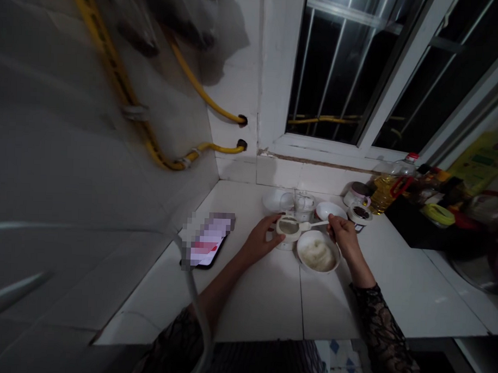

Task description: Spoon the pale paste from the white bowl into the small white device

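Observation:
My left hand (pixel 262 238) is curled round a small white container (pixel 287 230) on the white tiled counter (pixel 261 301). My right hand (pixel 342 231) pinches the handle of a white spoon (pixel 313 225), whose bowl end reaches over the container. Just in front of both hands sits a white bowl (pixel 317 252) holding a pale, doughy or floury mass. Both forearms wear dark lace sleeves.
A phone (pixel 209 240) lies on the counter at left. Behind the hands stand a clear glass cup (pixel 304 206), two empty white bowls (pixel 330 210), small jars (pixel 359 212) and an oil bottle (pixel 390 186). Clutter fills the right side. Yellow pipes (pixel 125 89) run along the left wall.

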`<state>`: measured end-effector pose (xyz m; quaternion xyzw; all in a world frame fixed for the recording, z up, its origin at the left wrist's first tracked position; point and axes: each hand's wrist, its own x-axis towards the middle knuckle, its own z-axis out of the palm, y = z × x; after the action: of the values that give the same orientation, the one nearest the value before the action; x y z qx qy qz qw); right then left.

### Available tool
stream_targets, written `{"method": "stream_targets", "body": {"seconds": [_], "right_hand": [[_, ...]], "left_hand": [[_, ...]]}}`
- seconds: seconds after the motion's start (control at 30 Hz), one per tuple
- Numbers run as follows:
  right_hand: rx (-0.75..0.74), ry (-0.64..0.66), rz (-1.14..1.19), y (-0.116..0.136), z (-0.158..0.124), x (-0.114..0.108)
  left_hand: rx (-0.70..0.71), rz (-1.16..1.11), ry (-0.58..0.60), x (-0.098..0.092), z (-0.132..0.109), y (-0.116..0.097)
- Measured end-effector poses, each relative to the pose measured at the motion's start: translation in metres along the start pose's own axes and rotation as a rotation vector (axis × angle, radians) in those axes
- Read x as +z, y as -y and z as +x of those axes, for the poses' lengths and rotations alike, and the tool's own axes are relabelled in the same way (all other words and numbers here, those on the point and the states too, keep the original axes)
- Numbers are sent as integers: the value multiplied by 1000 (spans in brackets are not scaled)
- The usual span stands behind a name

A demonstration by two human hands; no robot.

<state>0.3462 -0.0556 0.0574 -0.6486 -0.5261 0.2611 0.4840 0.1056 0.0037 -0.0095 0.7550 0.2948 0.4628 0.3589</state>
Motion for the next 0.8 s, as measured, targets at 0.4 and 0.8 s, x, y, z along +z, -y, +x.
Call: {"method": "stream_targets", "body": {"seconds": [0.4,0.8], "right_hand": [[-526,-76,-387,17,-16,8],[-341,337,-545,-5,-10,-12]], "left_hand": [[11,-14,-4,2,0,4],[8,-4,3,1,0,2]]}}
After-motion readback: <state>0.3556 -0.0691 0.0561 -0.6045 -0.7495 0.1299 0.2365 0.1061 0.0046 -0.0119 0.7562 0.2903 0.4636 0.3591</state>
